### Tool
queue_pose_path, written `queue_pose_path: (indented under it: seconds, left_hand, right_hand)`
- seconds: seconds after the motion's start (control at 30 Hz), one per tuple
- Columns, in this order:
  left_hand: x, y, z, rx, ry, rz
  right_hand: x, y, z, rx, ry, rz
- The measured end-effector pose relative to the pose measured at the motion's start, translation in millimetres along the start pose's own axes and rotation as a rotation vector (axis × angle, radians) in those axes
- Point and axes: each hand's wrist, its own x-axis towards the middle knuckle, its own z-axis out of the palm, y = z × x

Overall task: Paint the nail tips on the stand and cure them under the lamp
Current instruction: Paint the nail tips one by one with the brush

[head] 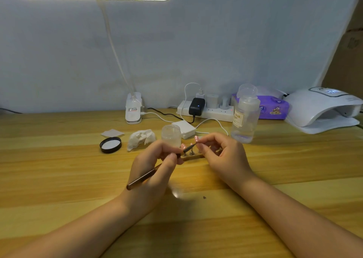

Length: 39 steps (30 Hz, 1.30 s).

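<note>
My left hand (155,169) grips a dark brown nail brush (145,177) that points up and to the right. Its tip (193,145) meets the fingertips of my right hand (222,155), which pinch at the bristle end. Just behind both hands stands the wooden nail stand (193,157) with pink nail tips (196,139) on small pegs, partly hidden by my fingers. The white curing lamp (324,108) sits at the far right of the table, its display lit.
A small clear jar (171,133) stands behind my left hand, its black lid (110,145) lying to the left beside a crumpled tissue (140,139). A clear pump bottle (245,116), power strip (208,110), purple tissue pack (275,108) and desk-lamp clamp (134,110) line the back.
</note>
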Motion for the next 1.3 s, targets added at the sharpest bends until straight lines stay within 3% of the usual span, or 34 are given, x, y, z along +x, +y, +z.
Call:
queue_pose_path:
  seconds: [0.63, 1.3]
  left_hand:
    - [1.8, 13.0, 2.5, 0.327, -0.008, 0.081]
    - [0.1, 14.3, 1.2, 0.32, -0.009, 0.088]
  right_hand:
    - [1.0, -0.9, 0.7, -0.116, 0.021, -0.037]
    - [1.1, -1.5, 0.4, -0.139, 0.036, -0.066]
